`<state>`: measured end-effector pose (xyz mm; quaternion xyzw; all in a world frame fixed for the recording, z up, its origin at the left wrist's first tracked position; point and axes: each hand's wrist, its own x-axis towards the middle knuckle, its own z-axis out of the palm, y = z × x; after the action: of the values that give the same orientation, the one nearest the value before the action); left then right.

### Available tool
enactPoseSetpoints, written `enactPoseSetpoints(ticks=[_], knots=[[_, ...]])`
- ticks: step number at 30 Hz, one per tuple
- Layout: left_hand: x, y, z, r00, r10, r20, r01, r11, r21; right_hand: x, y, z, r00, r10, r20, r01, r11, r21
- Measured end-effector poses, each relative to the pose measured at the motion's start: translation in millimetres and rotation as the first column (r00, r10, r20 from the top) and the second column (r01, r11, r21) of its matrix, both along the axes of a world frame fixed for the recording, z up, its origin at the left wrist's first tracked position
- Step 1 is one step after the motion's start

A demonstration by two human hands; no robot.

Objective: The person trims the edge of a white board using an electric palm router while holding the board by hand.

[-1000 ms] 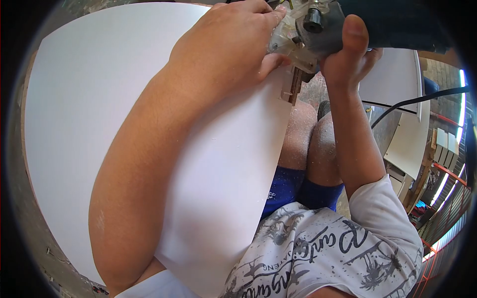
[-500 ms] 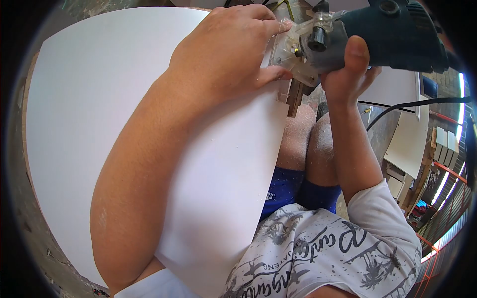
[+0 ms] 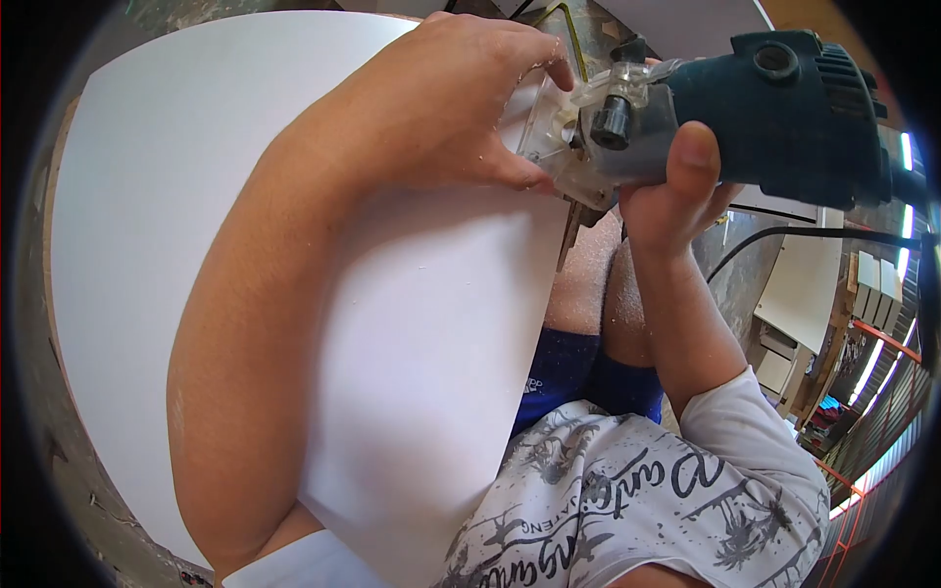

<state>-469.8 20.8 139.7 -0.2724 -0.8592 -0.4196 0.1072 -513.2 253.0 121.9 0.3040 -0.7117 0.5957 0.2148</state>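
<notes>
My right hand (image 3: 676, 191) grips a trim router (image 3: 774, 113), its thumb up along the dark teal motor body. The router lies tilted on its side, its clear plastic base (image 3: 588, 137) at the edge of a large white board (image 3: 441, 294). My left hand (image 3: 480, 108) reaches over the board with thumb and fingers spread apart. Its thumb tip is at the lower edge of the base, and the fingers curve above it. A brown piece (image 3: 569, 235), perhaps wood, shows below the base by the board's edge. The cutter cannot be made out.
A black power cord (image 3: 784, 233) loops away to the right. White dust covers my legs (image 3: 583, 284), close beside the board. Behind the router is a yellowish bent strip (image 3: 570, 34). Further right stand a pale panel (image 3: 799, 289) and an orange metal frame (image 3: 851, 519).
The router has shifted down and slightly toward me, with my right hand on it. My left fingers have spread away from the base, and the hand sits slightly further left.
</notes>
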Motion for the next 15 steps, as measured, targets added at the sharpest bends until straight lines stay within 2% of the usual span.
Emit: enactPoseSetpoints(ticks=[8,11,15], knots=[[-3.1,-2.9,-8.9,0.995,0.002,-0.103,-0.007,0.999,-0.046,4.7,-2.9,-6.0,0.999,-0.030,0.034,0.031,0.999,-0.027],[-4.4,-6.6,-5.7,0.999,-0.030,-0.046,0.026,0.996,-0.080,-0.8,-6.3,-5.9,1.000,0.001,0.022,0.000,0.999,-0.040],[4.3,-18.3,26.1,0.992,-0.086,0.095,0.094,0.992,-0.087,1.4,-12.9,1.9,0.989,0.072,0.132,-0.053,0.988,-0.143]])
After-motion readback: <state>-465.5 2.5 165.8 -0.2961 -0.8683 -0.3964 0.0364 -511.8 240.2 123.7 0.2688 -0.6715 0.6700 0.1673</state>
